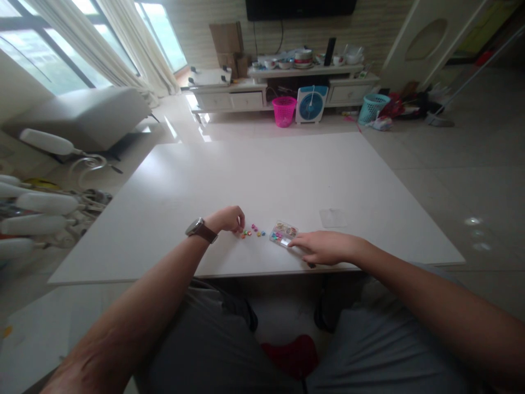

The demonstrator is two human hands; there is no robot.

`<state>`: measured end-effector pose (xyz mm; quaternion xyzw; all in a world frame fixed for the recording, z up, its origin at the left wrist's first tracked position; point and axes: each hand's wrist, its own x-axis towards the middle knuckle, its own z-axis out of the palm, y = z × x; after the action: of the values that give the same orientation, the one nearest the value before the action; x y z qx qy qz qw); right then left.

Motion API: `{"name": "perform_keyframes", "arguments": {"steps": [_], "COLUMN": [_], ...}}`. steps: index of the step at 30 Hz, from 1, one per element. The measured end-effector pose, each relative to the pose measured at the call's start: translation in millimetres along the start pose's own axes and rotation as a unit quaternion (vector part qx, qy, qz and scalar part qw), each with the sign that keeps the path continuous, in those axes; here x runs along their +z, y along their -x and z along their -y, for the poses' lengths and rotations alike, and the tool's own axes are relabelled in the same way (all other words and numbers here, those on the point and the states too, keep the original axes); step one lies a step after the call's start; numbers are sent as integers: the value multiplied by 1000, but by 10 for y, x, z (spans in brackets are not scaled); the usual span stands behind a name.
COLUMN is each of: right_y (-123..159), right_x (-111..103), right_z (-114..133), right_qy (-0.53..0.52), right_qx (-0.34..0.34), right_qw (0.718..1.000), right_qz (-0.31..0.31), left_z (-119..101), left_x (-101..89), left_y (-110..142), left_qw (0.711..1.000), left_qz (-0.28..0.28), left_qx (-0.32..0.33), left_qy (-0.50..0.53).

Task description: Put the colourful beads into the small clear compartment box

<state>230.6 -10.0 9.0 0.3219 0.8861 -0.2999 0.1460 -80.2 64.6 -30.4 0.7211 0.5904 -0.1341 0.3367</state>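
My left hand (231,219) is over the table with its fingertips pinched together, just beside a loose group of small colourful pieces (246,233). What lies between those fingertips, if anything, is too small to make out. A few more small bright pieces (259,233) lie between this hand and a clear compartment box (283,233). That box is uncovered, with colourful pieces in the near-left part and pale or gold-toned bits in the far compartments. My right hand (324,247) rests at its right side, fingers stretched out and one fingertip touching the edge.
A flat transparent lid-like sheet (333,218) lies beyond my right hand on the white table (246,169). A small dark object (311,265) shows under that hand near the table's front edge. White chandelier-like lamp arms (45,202) stand at the left.
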Motion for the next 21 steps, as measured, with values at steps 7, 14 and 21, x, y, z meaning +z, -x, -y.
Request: {"name": "perform_keyframes", "arguments": {"steps": [7, 14, 21], "right_y": [-10, -8, -7], "right_x": [6, 4, -3], "right_z": [-15, -8, -11], "right_qy": [-3, 2, 2], "right_qx": [-11, -7, -9], "right_qw": [1000, 1000, 1000], "right_qz": [3, 6, 6], "left_z": [-27, -22, 18], "left_x": [2, 4, 27], "left_y": [9, -7, -26], "left_qw": [1000, 999, 1000], "left_qz": [-2, -5, -3], "left_qx": [-5, 4, 8], "left_qy": [-2, -36, -25]}}
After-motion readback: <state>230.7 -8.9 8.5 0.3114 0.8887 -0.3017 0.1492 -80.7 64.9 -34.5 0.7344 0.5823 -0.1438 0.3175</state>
